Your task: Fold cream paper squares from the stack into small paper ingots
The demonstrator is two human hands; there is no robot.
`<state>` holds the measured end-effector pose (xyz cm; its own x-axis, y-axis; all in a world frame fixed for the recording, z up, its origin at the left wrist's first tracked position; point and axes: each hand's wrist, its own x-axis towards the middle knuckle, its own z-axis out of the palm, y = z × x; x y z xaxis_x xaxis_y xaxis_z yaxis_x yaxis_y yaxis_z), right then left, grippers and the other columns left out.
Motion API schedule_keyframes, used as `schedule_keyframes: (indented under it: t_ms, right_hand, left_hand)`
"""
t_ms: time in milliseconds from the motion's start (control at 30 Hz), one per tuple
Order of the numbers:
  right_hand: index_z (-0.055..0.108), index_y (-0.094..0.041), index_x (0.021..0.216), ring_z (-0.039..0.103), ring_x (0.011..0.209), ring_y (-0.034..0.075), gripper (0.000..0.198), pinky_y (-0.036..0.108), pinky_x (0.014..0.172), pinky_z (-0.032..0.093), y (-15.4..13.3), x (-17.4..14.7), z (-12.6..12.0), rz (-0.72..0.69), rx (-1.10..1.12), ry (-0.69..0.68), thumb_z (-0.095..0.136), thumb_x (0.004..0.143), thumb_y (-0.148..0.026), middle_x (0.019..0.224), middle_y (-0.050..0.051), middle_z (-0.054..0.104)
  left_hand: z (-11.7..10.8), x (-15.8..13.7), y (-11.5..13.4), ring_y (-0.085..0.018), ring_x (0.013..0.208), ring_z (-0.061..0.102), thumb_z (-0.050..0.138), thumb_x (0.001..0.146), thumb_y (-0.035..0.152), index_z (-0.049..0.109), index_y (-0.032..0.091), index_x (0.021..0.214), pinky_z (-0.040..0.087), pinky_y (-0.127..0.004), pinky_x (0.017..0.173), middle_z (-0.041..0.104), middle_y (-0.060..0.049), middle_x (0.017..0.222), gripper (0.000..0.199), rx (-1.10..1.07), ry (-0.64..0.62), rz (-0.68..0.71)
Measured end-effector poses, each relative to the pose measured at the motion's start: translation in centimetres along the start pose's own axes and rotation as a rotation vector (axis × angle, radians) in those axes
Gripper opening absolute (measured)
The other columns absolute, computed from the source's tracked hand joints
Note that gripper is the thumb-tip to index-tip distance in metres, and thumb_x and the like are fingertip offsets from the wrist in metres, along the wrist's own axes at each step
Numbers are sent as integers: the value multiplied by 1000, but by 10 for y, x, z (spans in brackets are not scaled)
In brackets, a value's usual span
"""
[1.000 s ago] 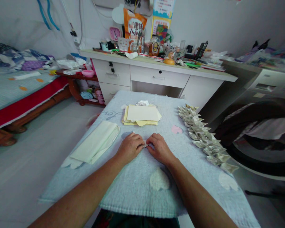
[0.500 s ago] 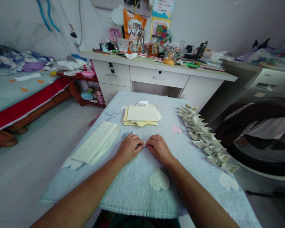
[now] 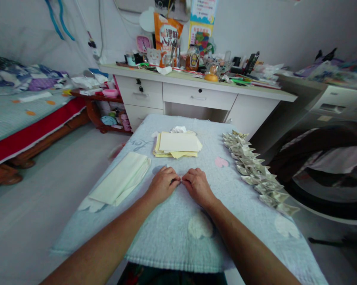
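Head view: left hand (image 3: 164, 183) and right hand (image 3: 197, 184) pinch a small paper piece (image 3: 181, 179), mostly hidden, at mid-tabletop (image 3: 163, 229). Risk (judged): uneven tension could tear it or skew a crease. Surface: pale blue cloth; paper stack (image 3: 179, 141) beyond, folded shapes (image 3: 254, 170) rightward. Room: white drawers (image 3: 142, 94), bed (image 3: 6, 124), washing machine (image 3: 350, 103).
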<state>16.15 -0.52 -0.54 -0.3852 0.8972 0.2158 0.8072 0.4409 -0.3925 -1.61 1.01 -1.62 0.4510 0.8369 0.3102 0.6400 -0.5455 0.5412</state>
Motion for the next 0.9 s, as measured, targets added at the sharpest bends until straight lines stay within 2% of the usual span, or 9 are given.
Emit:
schedule_keyframes:
  t_ms: [267,533,900]
  right_hand:
    - [66,-19,84,50,82,16,10,30,78,31,6,2,3,83,168,15,57,88,-19,83,3,62]
    - [67,-19,81,46,90,20,6,32,77,29,0,4,0,213,109,9,62,84,-21,91,6,58]
    - [65,-19,78,45,86,18,9,30,73,25,5,6,4,228,119,4,60,84,-21,87,3,58]
  left_hand:
    - [0,4,1,-19,82,55,57,82,20,67,19,73,39,-34,79,63,-3,78,14,1,-4,-34]
    - [3,5,1,-19,80,53,60,77,18,62,18,68,39,-33,77,60,-3,75,9,53,27,-72]
    - [6,5,0,-19,82,52,58,83,28,62,19,69,37,-32,76,60,-3,77,17,92,21,-95]
